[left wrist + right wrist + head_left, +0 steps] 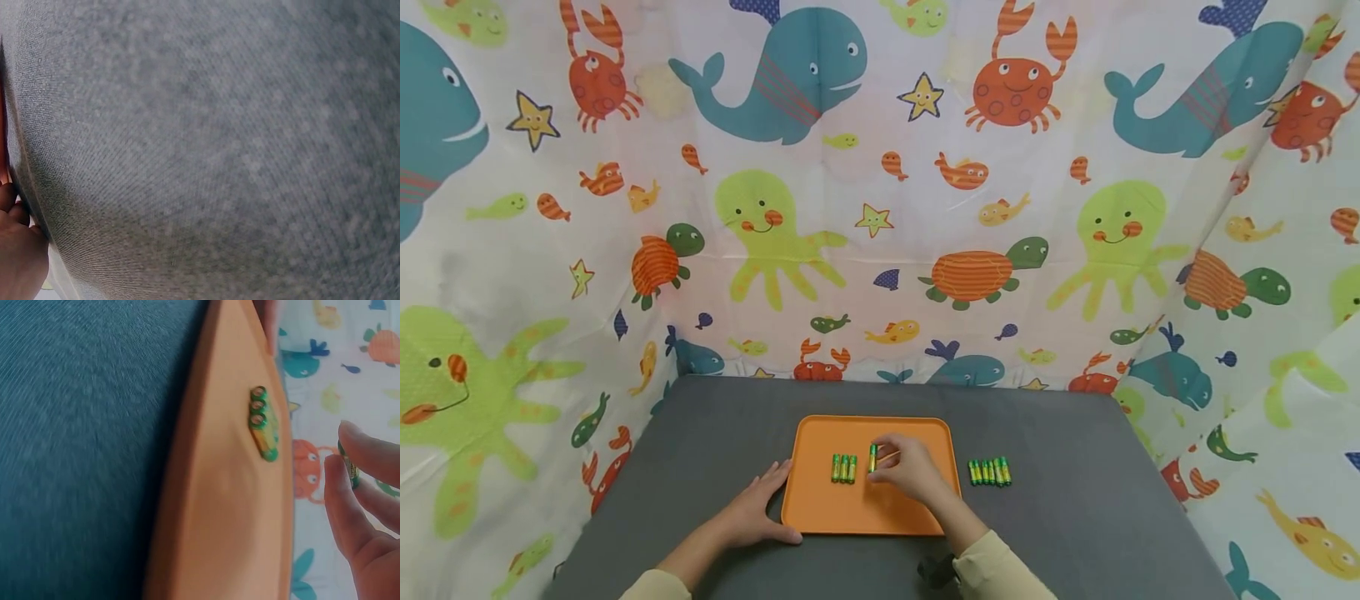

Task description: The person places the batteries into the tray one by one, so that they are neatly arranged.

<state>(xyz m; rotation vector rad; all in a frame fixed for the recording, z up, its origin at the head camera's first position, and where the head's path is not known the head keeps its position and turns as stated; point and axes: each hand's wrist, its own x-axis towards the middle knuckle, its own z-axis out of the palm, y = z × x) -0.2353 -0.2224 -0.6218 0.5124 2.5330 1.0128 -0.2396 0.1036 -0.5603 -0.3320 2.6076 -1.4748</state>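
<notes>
My right hand pinches a green-and-yellow battery between thumb and fingertips above the orange tray. In the right wrist view the same battery shows partly, covered by the fingers. Three matching batteries lie side by side on the tray, left of the held one. My left hand rests at the tray's left side, fingers extended along the edge and thumb by the near-left corner. Only part of the left hand appears in the left wrist view.
Several more batteries lie in a row on the grey table, right of the tray. A dark object sits by the right sleeve. A sea-animal printed curtain surrounds the table's back and sides.
</notes>
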